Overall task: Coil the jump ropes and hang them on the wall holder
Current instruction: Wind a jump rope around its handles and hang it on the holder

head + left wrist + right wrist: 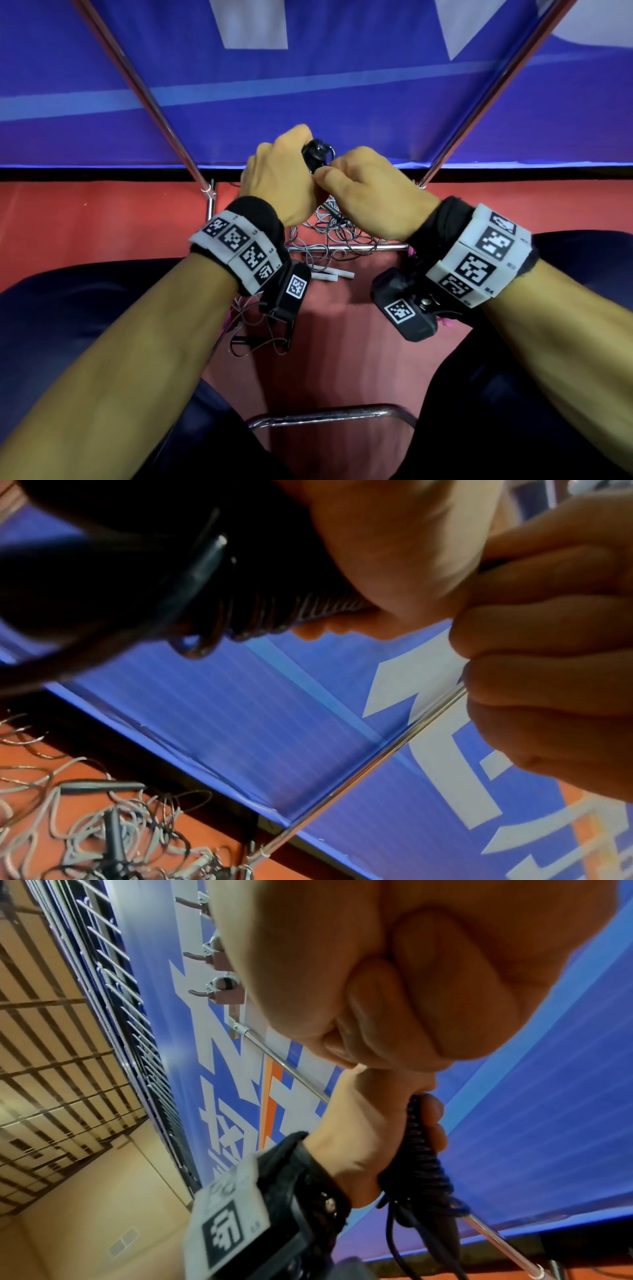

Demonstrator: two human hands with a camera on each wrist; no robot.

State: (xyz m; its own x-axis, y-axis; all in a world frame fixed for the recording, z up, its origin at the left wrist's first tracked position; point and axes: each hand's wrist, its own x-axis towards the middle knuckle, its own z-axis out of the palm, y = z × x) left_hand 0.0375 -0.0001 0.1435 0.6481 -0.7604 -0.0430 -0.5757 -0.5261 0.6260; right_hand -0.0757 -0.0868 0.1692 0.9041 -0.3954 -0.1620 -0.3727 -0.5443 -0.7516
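Forearms extended: my left hand grips the coiled rope so its turns cannot spring loose; fingers of my right hand pinch its end. Other ropes lie tangled on the floor.

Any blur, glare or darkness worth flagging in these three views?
Head view: sharp, evenly lit, small glints on the chrome rack tubes. Left wrist view: the black coiled jump rope near the lens is dark and blurred. Right wrist view: the right hand looms soft.
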